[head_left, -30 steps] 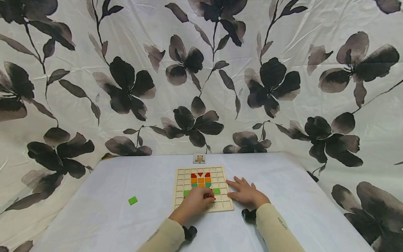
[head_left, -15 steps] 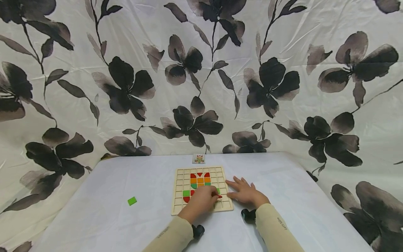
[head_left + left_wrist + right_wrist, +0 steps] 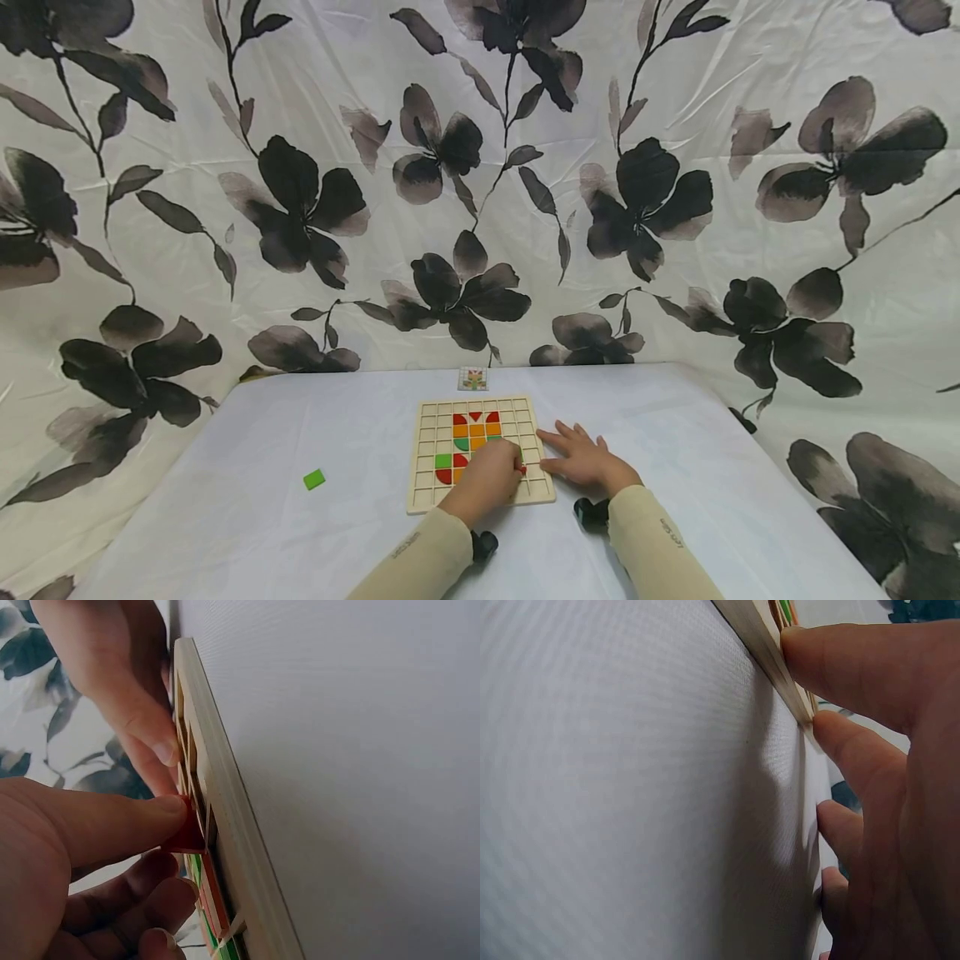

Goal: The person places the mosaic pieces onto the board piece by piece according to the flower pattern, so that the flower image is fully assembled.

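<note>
My left hand (image 3: 487,477) reaches over the wooden grid board (image 3: 427,425) and pinches a red tile (image 3: 185,832) between thumb and fingers, tilted, with its lower edge right at the board's cells. My right hand (image 3: 588,458) lies spread at the board's right side, thumb and index fingertip touching its edge. On the board sit red, orange and green pieces: red ones in the top row, an orange square (image 3: 477,431) below them, a green square (image 3: 443,461) and a red quarter-round (image 3: 444,476) at the left. My left hand covers the lower middle of the pattern.
A loose green square tile (image 3: 314,479) lies on the white tablecloth (image 3: 360,433) left of the board. Behind the board, near the table's far edge, is a small pattern card (image 3: 473,378). A flowered curtain (image 3: 480,183) hangs behind the table.
My left hand has moved to the right across the board with the red tile, uncovering the pieces at the lower left. My right hand has stayed at the board's edge.
</note>
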The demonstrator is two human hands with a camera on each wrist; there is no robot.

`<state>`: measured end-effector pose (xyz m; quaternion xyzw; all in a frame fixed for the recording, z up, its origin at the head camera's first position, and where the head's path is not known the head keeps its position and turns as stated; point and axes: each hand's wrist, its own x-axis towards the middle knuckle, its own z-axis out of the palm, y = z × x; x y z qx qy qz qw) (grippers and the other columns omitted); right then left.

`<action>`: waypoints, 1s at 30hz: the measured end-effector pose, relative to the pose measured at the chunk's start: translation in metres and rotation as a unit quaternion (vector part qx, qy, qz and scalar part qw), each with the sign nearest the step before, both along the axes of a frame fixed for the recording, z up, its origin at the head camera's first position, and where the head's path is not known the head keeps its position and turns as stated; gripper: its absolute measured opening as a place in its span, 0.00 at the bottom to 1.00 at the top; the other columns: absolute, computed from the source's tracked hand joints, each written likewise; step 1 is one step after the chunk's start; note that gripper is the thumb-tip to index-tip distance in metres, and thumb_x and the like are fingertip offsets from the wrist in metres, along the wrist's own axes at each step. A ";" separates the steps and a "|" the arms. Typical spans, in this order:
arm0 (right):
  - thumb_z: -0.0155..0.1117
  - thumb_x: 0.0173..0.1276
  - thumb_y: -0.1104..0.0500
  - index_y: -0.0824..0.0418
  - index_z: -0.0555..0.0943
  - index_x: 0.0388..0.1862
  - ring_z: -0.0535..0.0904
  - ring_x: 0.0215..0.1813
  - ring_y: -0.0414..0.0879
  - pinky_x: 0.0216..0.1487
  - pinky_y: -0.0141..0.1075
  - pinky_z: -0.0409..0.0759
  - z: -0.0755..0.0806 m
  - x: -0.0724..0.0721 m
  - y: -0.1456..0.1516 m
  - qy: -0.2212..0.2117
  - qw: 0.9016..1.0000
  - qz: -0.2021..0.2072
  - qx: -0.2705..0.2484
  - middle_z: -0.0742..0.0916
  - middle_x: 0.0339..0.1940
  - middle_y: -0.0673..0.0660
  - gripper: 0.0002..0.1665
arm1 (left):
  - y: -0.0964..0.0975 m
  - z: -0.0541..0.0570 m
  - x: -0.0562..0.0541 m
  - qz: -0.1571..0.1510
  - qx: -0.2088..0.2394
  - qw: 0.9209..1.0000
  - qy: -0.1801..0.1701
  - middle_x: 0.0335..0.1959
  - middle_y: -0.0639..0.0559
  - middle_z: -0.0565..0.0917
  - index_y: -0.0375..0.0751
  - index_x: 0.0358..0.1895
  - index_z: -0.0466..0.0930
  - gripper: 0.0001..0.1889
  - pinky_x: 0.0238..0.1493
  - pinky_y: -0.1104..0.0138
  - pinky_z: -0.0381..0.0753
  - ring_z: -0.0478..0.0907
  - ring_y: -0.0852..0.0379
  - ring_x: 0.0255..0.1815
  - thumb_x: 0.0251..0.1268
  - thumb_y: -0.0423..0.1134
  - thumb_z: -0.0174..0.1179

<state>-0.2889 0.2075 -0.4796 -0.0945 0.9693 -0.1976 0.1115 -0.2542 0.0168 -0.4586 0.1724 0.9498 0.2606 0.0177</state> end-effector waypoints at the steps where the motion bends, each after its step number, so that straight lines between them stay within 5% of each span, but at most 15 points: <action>1: 0.56 0.67 0.37 0.42 0.65 0.73 0.48 0.79 0.66 0.70 0.70 0.41 0.000 0.000 0.000 0.000 1.000 0.000 0.001 0.60 0.79 0.58 0.36 | 0.000 0.000 0.000 0.000 0.000 1.000 0.000 0.22 0.56 0.75 0.44 0.25 0.81 0.06 0.30 0.69 0.73 0.70 0.57 0.27 0.60 0.34 0.64; 30: 0.54 0.68 0.38 0.41 0.64 0.74 0.47 0.79 0.64 0.71 0.69 0.41 0.000 0.001 -0.002 -0.001 1.000 0.000 0.005 0.60 0.79 0.57 0.35 | 0.002 -0.001 -0.009 0.005 -0.021 1.000 -0.022 0.23 0.54 0.75 0.43 0.26 0.79 0.06 0.30 0.68 0.72 0.71 0.56 0.27 0.60 0.33 0.63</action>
